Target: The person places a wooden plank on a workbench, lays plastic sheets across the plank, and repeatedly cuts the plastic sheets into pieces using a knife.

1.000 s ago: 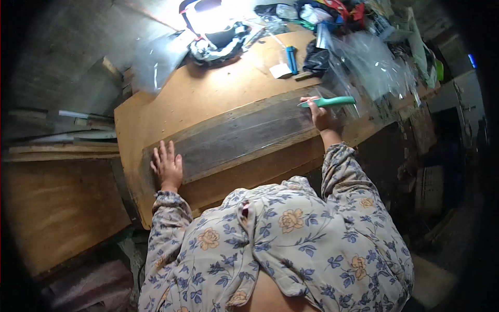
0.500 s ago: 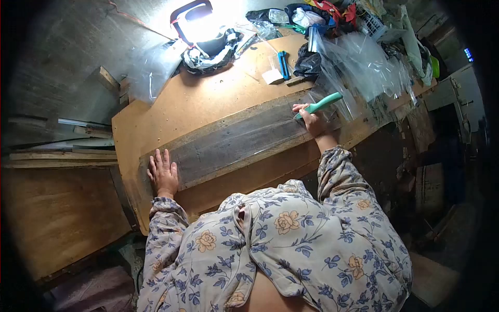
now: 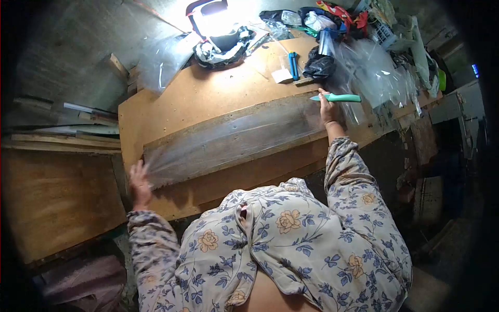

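A long dark board (image 3: 218,161) lies across the table in front of me, with a clear plastic sheet (image 3: 228,132) stretched over it. Creases in the plastic run together toward my left hand (image 3: 139,186), which pinches the sheet's end just off the board's left end; the fingers are slightly blurred. At the board's right end, my right hand (image 3: 328,112) grips a knife with a mint-green handle (image 3: 345,98). Its short blade points left, and the fingers beneath it rest at the plastic.
A bright lamp (image 3: 208,23) stands behind a black plastic-lined container (image 3: 223,52). A blue utility knife (image 3: 293,65), a small white block (image 3: 282,76) and a black bag (image 3: 318,65) lie beyond the board. Loose clear plastic (image 3: 371,67) heaps at right; wood strips (image 3: 62,141) lie left.
My left hand has gone from lying flat on the board to pinching the plastic farther left. My right hand moved slightly up and right, and the knife turned nearly level.
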Demonstrator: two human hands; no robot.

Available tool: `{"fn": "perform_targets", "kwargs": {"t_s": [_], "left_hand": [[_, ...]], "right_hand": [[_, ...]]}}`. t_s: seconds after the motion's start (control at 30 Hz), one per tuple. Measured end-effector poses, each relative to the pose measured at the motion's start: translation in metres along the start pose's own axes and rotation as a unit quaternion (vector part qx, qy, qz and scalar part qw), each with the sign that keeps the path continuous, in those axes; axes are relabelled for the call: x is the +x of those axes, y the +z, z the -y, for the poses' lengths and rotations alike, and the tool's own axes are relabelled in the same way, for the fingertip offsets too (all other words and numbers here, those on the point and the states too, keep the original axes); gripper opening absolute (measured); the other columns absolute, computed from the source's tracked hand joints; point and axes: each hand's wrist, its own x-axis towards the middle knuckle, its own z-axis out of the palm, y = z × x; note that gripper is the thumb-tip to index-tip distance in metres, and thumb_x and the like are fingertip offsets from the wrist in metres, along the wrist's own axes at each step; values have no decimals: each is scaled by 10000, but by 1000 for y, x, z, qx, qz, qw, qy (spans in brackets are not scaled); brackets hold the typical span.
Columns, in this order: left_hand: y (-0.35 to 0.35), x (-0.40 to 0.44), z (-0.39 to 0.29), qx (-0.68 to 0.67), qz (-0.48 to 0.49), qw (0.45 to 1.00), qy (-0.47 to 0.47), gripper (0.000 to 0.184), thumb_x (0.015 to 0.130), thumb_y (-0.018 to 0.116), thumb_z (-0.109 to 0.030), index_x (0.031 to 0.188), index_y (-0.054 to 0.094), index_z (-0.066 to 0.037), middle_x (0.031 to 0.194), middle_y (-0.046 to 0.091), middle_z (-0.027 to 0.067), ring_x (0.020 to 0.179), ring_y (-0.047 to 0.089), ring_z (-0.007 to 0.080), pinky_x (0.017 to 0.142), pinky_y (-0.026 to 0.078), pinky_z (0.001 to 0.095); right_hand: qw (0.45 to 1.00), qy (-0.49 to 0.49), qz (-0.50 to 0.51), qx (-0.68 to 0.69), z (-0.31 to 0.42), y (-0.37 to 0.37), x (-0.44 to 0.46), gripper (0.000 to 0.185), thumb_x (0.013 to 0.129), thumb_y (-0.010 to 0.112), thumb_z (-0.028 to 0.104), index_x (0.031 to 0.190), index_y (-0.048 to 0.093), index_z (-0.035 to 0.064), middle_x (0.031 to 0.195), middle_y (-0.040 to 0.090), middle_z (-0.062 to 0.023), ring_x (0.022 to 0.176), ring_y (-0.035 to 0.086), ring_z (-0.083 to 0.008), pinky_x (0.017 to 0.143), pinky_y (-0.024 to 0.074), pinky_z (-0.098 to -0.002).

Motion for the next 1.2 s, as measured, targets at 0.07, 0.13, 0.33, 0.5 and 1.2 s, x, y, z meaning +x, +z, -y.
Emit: {"fn": "perform_targets", "kwargs": {"t_s": [0.07,0.13,0.33,0.5,1.2], "left_hand": [[-34,-15,57,24,-24,995,-94,326,900,372,-273,1140,529,-118,1277,408,73,1214,306,253,991,267,338],[-60,-25,111,150,-43,982,-106,331,902,364,-270,1150,519,-115,1264,418,96,1213,308,253,997,255,343],[-51,16,32,306,-47,867,-390,514,842,418,-286,1312,243,-173,1381,197,95,1265,195,275,985,193,514],[48,29,-65,57,-99,991,70,514,761,534,-235,1255,406,-173,1362,255,132,1232,267,330,999,171,496],[80,32,-67,123,51,991,9,465,855,358,-254,1314,287,-232,1398,193,6,1274,181,258,1007,123,473]], "right_hand": [[999,-40,1,20,-8,8,-4,266,826,475,232,974,583,40,924,601,-137,862,560,-257,779,418,-320],[999,-26,11,-21,14,11,-18,250,834,457,196,979,577,31,934,598,-142,870,555,-252,790,414,-322],[987,-152,18,44,45,35,-42,174,835,456,137,904,564,19,942,604,-133,856,561,-234,769,422,-317],[993,-90,49,50,73,31,-55,132,847,456,125,879,522,15,968,596,-128,861,556,-222,751,426,-317],[981,-112,139,79,74,60,-33,160,877,419,156,894,508,23,1065,568,-106,972,530,-185,853,380,-288]]}}
